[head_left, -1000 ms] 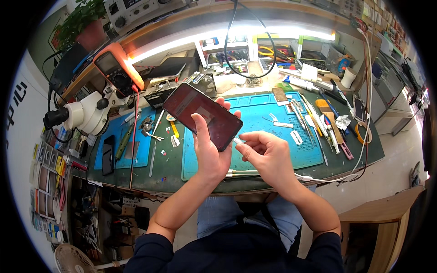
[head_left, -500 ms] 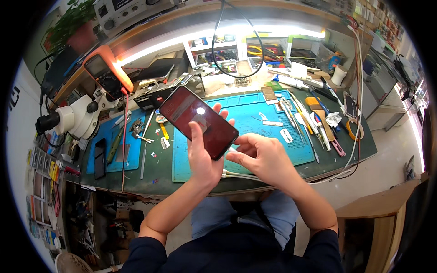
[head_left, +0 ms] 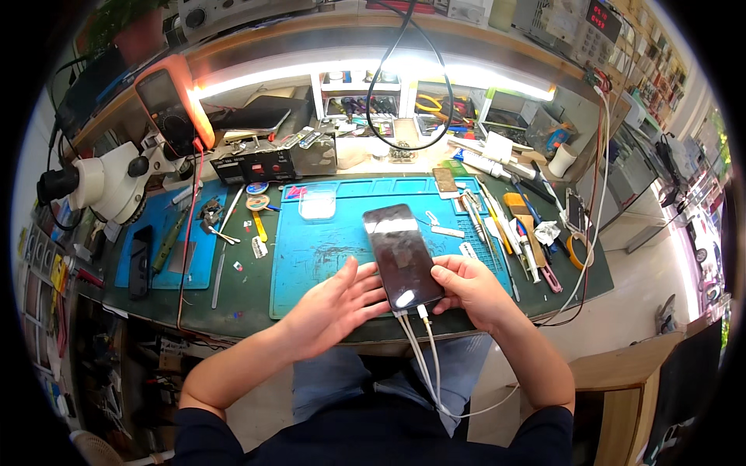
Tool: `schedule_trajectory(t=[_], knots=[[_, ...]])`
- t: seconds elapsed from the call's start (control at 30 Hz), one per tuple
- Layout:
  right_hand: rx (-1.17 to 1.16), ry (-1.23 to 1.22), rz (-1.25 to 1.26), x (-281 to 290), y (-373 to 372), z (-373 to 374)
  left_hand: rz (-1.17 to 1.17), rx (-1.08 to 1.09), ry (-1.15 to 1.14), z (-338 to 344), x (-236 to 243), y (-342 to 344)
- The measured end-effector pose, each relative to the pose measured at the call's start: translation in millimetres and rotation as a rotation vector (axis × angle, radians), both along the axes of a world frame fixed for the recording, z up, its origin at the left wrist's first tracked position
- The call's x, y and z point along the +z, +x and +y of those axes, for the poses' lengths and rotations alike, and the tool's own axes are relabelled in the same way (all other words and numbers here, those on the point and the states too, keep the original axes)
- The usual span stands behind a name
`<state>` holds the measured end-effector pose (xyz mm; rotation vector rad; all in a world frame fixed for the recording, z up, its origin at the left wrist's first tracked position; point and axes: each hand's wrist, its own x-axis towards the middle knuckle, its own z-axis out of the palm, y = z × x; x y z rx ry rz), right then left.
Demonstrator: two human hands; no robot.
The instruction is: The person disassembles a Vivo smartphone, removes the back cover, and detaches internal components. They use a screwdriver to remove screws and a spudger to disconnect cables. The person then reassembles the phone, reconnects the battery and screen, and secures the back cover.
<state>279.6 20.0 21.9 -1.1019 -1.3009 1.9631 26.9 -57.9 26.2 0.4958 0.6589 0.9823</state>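
The right hand (head_left: 474, 291) pinches a dark glossy rectangular smartphone (head_left: 402, 256) with white cables (head_left: 423, 353) attached; the left hand (head_left: 338, 303), fingers spread, touches its left edge above the blue mat (head_left: 326, 248).

We now hold the phone (head_left: 402, 256) lower over the blue mat (head_left: 326, 248), right hand (head_left: 470, 289) gripping it, left hand (head_left: 338, 307) open beside it, white cables (head_left: 423, 349) trailing below.

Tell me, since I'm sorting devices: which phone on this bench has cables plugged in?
The phone on the blue mat, between both hands, with white cables at its near end. The dark phone at the far left lies bare.
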Motion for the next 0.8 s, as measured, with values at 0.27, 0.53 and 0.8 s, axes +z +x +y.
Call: schedule_trajectory(t=[0.27,0.53,0.8], knots=[[-0.003,0.311,-0.352,6,0,31,0.403,-0.094,0.148,-18,8,-14],[-0.206,0.983,-0.797,14,19,58,0.654,0.165,0.456,19,8,-55],[-0.224,1.291,-1.263,-11,24,98,1.163,0.499,0.743,97,5,-91]])
